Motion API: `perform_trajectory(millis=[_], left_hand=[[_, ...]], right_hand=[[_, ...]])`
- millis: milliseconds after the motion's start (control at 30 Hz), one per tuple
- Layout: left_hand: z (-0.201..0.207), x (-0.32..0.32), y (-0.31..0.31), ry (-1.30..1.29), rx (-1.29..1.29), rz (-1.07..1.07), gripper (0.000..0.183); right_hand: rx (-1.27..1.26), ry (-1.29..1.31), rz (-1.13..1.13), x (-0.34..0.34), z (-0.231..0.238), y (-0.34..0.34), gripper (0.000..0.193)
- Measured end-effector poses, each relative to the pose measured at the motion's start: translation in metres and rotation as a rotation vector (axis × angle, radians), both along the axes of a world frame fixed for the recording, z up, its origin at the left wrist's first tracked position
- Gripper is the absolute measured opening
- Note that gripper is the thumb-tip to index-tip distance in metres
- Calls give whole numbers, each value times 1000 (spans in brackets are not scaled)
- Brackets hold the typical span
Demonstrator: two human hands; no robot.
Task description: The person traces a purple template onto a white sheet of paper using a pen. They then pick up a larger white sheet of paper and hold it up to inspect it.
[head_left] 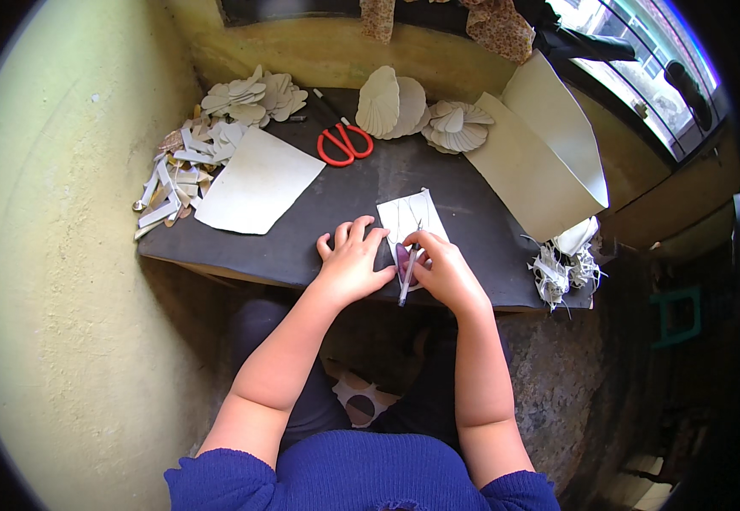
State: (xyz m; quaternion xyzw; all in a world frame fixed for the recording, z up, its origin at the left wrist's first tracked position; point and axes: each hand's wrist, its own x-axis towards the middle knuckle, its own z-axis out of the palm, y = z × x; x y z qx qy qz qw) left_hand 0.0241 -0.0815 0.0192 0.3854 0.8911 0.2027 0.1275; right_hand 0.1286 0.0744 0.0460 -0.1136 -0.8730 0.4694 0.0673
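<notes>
A small white sheet [400, 215] with dark curved lines drawn on it lies near the table's front edge. Over its near part, my right hand [448, 271] is closed around a clear-barrelled pen [408, 279], whose tip points away from me. A purple flat piece [402, 261] rests on the sheet between my hands, partly hidden by my fingers. My left hand [353, 262] lies flat with fingers apart, its fingertips and thumb at the sheet's left edge.
Red-handled scissors [346, 145] lie farther back on the dark table [302, 247]. A large white sheet [259, 183], scraps [178, 175] and petal-shaped cutouts [255, 95] are at left. Scalloped pieces [383, 102] stand at the back; a bent cream sheet [540, 162] and shredded strips [566, 268] are right.
</notes>
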Motion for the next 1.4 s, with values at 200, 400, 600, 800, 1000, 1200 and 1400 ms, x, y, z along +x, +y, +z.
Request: perform_trajectory(millis=[200, 400, 600, 800, 1000, 1200, 1400], left_hand=[[0, 0, 0, 5, 7, -2, 65], [-2, 1, 0, 21, 12, -3, 66], [-1, 1, 0, 26, 9, -2, 67], [0, 1, 0, 23, 11, -1, 67], [-2, 1, 0, 32, 10, -4, 67], [-1, 1, -1, 35, 10, -11, 66], [-2, 2, -1, 46, 36, 1, 62]], right_hand=[[31, 18, 4, 0, -3, 0, 33], [7, 12, 10, 0, -2, -1, 35], [0, 5, 11, -1, -2, -1, 35], [0, 6, 16, -1, -1, -1, 35], [4, 2, 11, -1, -1, -1, 35], [9, 12, 13, -1, -1, -2, 34], [21, 2, 10, -2, -3, -2, 34]])
